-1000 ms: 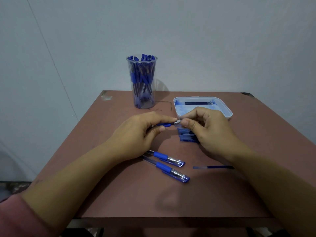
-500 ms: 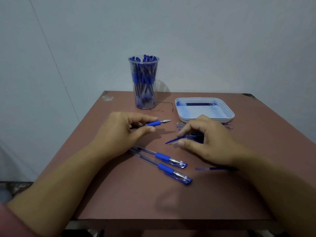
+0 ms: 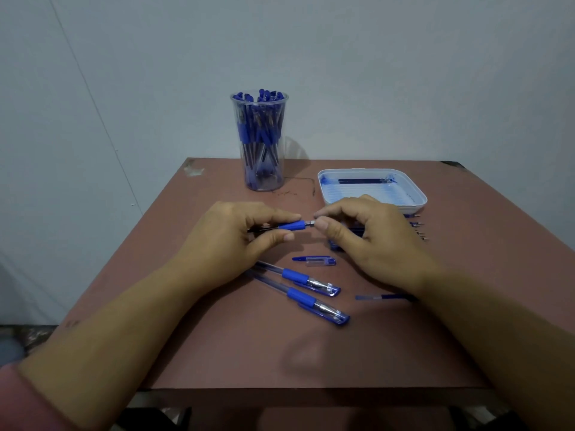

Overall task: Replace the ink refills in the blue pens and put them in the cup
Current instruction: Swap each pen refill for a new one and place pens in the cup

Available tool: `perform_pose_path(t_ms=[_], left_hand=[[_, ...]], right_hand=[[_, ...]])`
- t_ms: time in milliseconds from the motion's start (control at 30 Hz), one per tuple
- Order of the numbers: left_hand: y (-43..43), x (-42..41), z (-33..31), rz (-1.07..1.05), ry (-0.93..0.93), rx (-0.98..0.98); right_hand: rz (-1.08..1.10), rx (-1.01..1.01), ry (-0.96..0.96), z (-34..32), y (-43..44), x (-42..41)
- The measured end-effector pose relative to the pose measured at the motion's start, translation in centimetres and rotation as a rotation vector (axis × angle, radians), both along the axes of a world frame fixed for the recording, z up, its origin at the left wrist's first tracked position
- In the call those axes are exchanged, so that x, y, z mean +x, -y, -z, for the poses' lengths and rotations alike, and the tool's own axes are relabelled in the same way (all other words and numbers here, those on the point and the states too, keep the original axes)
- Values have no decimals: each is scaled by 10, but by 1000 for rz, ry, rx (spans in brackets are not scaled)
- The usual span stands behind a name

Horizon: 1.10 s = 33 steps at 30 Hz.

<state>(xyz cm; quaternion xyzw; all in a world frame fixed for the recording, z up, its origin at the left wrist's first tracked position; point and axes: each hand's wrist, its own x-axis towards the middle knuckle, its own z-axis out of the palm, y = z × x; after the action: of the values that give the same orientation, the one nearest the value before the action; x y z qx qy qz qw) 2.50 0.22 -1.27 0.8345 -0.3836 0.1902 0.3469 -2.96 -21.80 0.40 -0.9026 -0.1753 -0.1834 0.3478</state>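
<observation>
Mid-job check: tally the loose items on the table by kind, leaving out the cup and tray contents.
Capped pens lying: 2
Pen in left hand and right hand: 1
Loose cap: 1
Single loose refill: 1
Total: 5
Refill pile behind right hand: uncountable.

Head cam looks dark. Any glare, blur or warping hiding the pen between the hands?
Head view: dim, bluish, even light; no glare beyond small glints on the two capped pens. Head view: a soft shadow lies on the table near its front edge. Head view: the held pen between the left hand and right hand is slightly soft but readable; wide-angle stretch enlarges the forearms.
</observation>
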Motion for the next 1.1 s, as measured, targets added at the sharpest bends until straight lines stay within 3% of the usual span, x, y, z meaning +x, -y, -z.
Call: perform_pose_path(t_ms=[300, 600, 767, 1100], left_hand=[[4, -1, 0, 17, -3, 2], [2, -4, 2, 18, -38, -23], [0, 0, 4, -14, 4, 47], [0, 3, 6, -13, 90, 64]], right_hand=[[-3, 50, -6, 4, -2, 1], [13, -90, 278, 12, -4, 5], [11, -80, 119, 10, 0, 3], [10, -51, 54, 8, -2, 2]])
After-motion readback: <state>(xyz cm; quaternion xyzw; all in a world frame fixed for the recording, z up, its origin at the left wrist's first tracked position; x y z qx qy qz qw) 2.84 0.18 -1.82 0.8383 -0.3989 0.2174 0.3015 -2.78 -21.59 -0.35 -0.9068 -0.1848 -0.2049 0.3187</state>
